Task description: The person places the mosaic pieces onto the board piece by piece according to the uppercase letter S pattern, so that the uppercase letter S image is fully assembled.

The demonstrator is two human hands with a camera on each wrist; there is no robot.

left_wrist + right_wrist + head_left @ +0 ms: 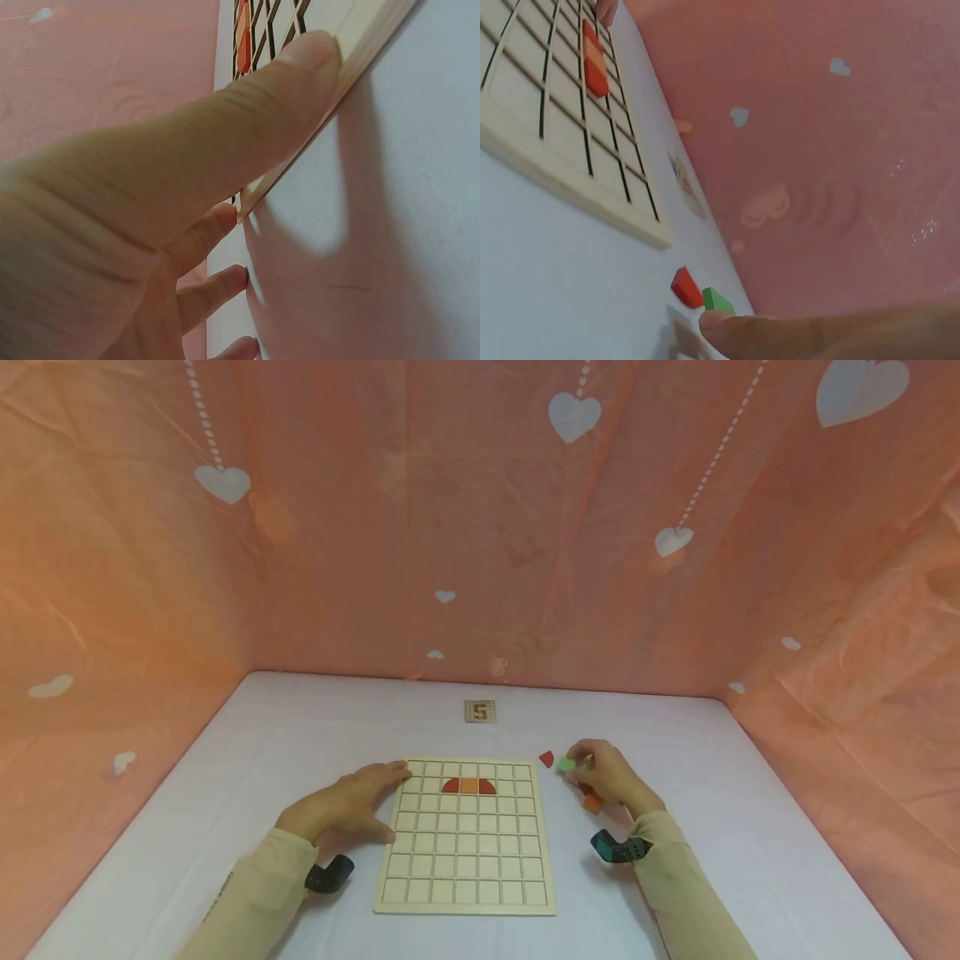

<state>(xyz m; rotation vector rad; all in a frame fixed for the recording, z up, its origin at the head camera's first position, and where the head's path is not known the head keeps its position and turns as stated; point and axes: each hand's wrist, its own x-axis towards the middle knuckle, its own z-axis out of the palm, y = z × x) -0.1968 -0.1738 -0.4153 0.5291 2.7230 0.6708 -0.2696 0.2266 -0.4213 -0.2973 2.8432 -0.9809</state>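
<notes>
A pale wooden grid board (pixel 468 843) lies on the white table. In a row near its far edge sit an orange square tile (pixel 468 786) and, on either side, a red quarter-round tile (pixel 451 787) and another red tile (pixel 487 787). My left hand (pixel 348 803) rests at the board's left edge with fingers spread; its thumb (pixel 307 64) touches the rim. Right of the board, my right hand (pixel 609 774) pinches a green tile (pixel 718 300) between thumb and fingers. A loose red tile (pixel 547 759) lies just beside it. An orange tile (pixel 592 802) shows beneath this hand, which partly hides other pieces.
A small patterned card (pixel 480 712) lies behind the board. Pinkish-orange cloth (pixel 480 527) with pale hearts hangs around the table's back and sides. Each wrist wears a dark device, the right one (pixel 619 847) close over the table.
</notes>
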